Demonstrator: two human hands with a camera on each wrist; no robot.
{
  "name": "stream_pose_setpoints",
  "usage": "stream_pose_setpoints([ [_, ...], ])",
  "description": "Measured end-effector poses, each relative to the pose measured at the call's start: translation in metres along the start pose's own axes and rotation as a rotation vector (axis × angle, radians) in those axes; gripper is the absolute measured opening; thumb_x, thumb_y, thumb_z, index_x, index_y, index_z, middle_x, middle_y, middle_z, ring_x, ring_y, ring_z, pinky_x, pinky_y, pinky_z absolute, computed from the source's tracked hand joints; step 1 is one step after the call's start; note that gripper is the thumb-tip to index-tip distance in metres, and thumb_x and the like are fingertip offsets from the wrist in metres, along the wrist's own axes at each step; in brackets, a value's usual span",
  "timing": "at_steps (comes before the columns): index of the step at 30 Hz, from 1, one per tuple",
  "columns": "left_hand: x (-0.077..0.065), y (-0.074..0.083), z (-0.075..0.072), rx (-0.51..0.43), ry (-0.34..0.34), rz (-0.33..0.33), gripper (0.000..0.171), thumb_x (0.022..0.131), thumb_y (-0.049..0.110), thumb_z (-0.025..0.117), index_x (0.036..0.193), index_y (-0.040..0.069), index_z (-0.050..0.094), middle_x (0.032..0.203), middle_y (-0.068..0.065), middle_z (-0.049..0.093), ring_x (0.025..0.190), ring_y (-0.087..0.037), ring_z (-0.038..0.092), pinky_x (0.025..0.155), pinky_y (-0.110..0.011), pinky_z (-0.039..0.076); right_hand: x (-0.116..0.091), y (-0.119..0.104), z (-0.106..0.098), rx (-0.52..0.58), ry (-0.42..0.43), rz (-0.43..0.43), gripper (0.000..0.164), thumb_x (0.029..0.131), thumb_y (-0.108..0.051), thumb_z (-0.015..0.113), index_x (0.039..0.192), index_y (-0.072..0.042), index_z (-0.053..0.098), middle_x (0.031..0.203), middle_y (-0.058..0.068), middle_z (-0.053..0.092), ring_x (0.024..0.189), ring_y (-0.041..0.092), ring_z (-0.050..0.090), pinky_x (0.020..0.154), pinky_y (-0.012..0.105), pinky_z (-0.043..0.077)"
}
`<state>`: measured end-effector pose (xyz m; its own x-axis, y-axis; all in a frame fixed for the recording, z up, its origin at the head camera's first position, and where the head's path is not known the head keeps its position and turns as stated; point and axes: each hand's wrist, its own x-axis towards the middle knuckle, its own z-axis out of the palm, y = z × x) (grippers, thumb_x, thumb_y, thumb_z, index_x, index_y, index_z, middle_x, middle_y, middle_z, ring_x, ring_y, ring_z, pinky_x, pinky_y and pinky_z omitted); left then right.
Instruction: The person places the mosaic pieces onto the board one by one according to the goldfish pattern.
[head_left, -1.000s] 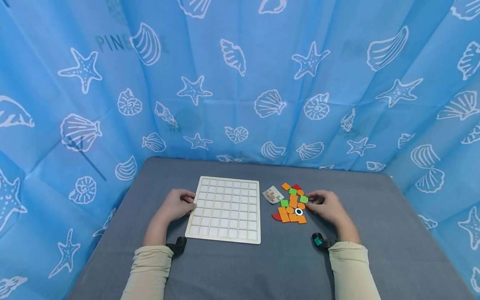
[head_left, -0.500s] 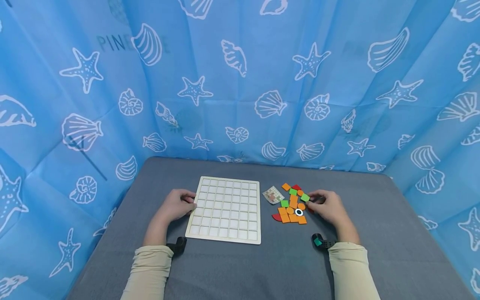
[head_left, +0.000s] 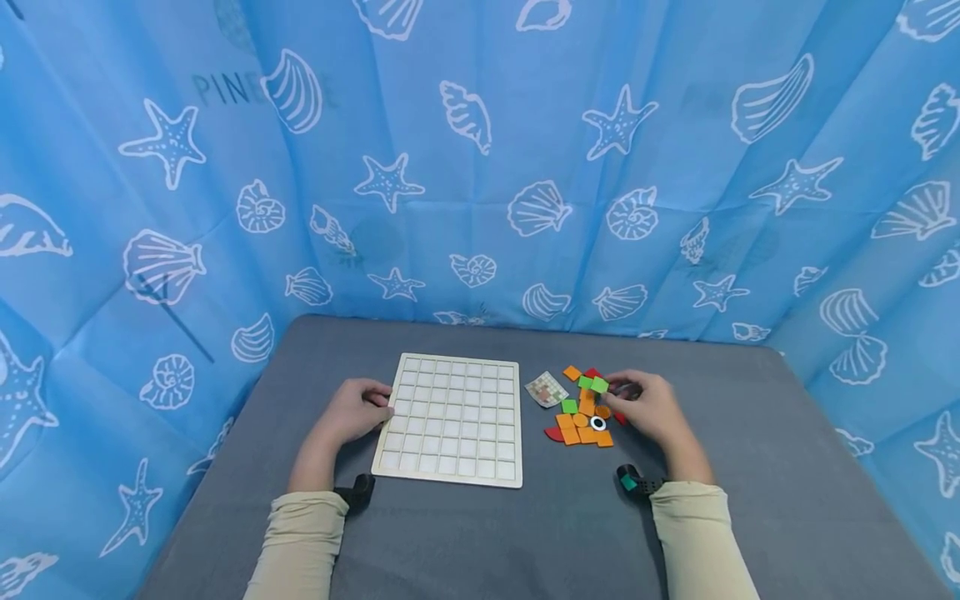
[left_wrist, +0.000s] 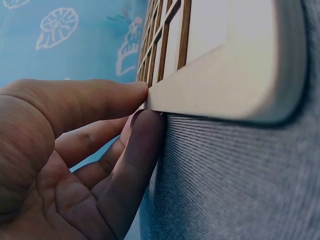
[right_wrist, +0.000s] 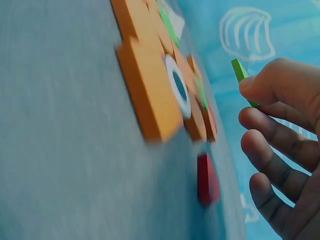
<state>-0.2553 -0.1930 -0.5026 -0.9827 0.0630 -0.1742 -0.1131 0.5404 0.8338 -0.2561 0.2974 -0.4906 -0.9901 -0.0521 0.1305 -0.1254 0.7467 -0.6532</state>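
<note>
A pale wooden board (head_left: 457, 480) with a grid of square recesses lies flat on the table. My left hand (head_left: 357, 411) pinches its left edge; in the left wrist view the thumb and fingers (left_wrist: 115, 97) meet at the rim. My right hand (head_left: 649, 406) holds a green square tile (head_left: 599, 385) between thumb and fingertips, lifted over the loose tiles; the right wrist view shows this green tile (right_wrist: 239, 70) edge-on, clear of the table. Beneath are orange tiles (head_left: 587, 403), a white ring tile with a dark centre (head_left: 597, 423), and a red tile (head_left: 553, 434).
A small card (head_left: 547, 389) with a printed pattern lies between the board and the tiles. The grey cloth-covered table (head_left: 465, 542) ends at a blue shell-print curtain (head_left: 480, 167). Another red tile (right_wrist: 206, 180) lies apart from the pile, near the right hand.
My right hand has raised the green tile off the pile and carried it a little left and away from me. The left hand and board have stayed still.
</note>
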Motion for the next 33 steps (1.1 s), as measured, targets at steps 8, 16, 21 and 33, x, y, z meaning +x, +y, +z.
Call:
stream_pose_setpoints([
  [8,-0.001,0.0,-0.001,-0.012,-0.005,0.003,0.039,0.096,0.004,0.074,0.133,-0.006,0.067,0.104,-0.018,0.065,0.081,-0.023,0.066,0.069,-0.038,0.06,0.008,-0.031,0.022,0.082,-0.052,-0.089,0.029,0.096,-0.011,0.078,0.123,-0.002,0.075,0.115,0.019,0.075,0.087,0.024,0.069,0.065,0.029,0.058],
  [16,-0.002,-0.001,-0.001,-0.02,-0.002,0.001,0.038,0.096,0.004,0.073,0.132,-0.005,0.067,0.104,-0.017,0.065,0.081,-0.022,0.066,0.071,-0.037,0.061,0.018,-0.067,0.052,0.085,-0.145,-0.175,0.026,0.095,-0.011,0.078,0.12,-0.004,0.078,0.113,0.013,0.076,0.092,0.022,0.069,0.076,0.032,0.059],
  [21,-0.001,-0.002,0.0,-0.025,-0.005,-0.004,0.038,0.096,0.004,0.073,0.133,-0.005,0.067,0.104,-0.017,0.065,0.082,-0.022,0.066,0.07,-0.037,0.061,0.021,-0.081,0.067,0.081,-0.211,-0.198,0.026,0.094,-0.012,0.078,0.119,-0.005,0.078,0.112,0.011,0.075,0.093,0.021,0.068,0.078,0.035,0.059],
  [33,-0.003,0.001,0.001,-0.018,0.003,-0.004,0.037,0.096,0.004,0.073,0.132,-0.004,0.068,0.103,-0.017,0.066,0.08,-0.022,0.067,0.07,-0.037,0.06,0.023,-0.099,0.087,-0.026,-0.26,-0.142,0.023,0.092,-0.018,0.083,0.114,-0.013,0.081,0.106,0.001,0.074,0.085,0.013,0.063,0.078,0.035,0.057],
])
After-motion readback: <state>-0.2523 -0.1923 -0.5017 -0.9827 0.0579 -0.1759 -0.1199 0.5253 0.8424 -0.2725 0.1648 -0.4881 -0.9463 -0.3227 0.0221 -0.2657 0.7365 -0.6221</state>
